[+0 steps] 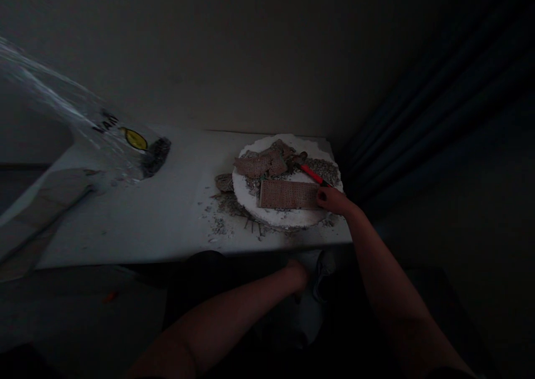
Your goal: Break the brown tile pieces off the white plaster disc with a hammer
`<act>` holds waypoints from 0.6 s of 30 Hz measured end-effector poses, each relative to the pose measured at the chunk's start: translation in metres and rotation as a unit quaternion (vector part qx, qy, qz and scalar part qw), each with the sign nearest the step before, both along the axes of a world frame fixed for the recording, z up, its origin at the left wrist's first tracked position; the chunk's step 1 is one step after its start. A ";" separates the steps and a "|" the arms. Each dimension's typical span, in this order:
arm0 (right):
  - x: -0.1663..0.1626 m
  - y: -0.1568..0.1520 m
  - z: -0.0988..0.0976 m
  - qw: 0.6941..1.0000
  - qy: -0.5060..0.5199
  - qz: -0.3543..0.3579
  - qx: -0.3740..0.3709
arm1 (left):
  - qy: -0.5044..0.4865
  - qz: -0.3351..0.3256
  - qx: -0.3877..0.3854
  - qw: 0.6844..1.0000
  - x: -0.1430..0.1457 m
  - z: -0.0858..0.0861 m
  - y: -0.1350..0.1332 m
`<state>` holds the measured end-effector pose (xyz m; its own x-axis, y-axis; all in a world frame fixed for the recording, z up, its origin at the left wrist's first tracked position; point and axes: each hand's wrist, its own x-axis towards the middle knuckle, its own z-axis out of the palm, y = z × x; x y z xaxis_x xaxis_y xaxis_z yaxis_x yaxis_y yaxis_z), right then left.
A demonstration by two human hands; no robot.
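My right hand (332, 199) is closed on the right end of a flat, brownish rectangular slab (289, 194) dotted with rows of small holes. The slab lies on a round white block (288, 217) with a rough edge. Just above my right hand is a hammer (312, 173) with a red and black handle, its head towards the broken pieces. Broken perforated pieces (261, 165) and grey crumbs (324, 170) cover the back of the block. My left hand (296, 277) hangs low in front of the table edge; darkness hides its fingers.
A clear plastic bag (96, 120) with a yellow print and grey bits at its bottom stands on the left of the white table (175, 212). Loose crumbs (218, 226) lie beside the block. Dark curtains (413, 106) hang at right, and a wall rises behind.
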<state>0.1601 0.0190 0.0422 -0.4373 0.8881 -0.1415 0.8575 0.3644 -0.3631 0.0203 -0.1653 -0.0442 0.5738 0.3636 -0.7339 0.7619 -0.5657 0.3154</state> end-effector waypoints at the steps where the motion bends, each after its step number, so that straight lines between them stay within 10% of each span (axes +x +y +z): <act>1: 0.000 0.000 0.000 1.000 0.005 0.000 -0.001 | 0.005 -0.006 -0.002 1.000 0.001 -0.002 0.000; 18: -0.001 0.003 -0.002 0.999 0.025 -0.007 -0.025 | -0.028 0.004 0.031 0.999 0.002 -0.025 -0.002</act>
